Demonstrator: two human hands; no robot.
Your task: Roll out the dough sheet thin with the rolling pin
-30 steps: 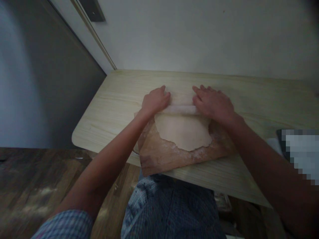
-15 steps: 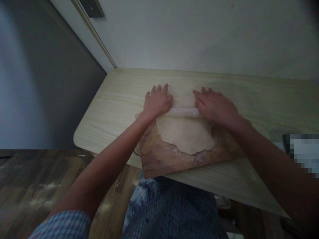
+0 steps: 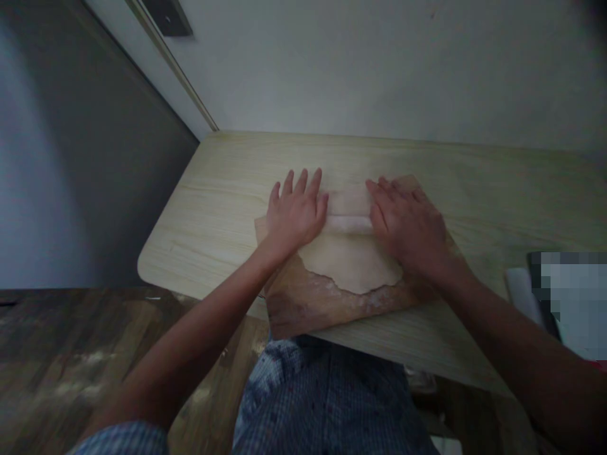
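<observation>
A flat sheet of pale dough [image 3: 353, 265] lies on a floured wooden board [image 3: 303, 303] at the near edge of a light wooden table [image 3: 222, 208]. A thin pale rolling pin [image 3: 349, 222] lies across the dough. My left hand [image 3: 294, 213] rests flat on the pin's left end with its fingers spread. On the pin's right end my right hand [image 3: 408, 224] presses down, fingers stretched out. Both ends of the pin are hidden under my palms.
A white object [image 3: 521, 294] and a blurred patch sit at the table's right edge. A plain wall runs behind the table. Dark wooden floor [image 3: 71, 354] lies below on the left. The board overhangs the table's near edge above my checked clothing.
The rolling pin and both hands have moved a little toward me over the dough. My left fingers went from curled to spread flat.
</observation>
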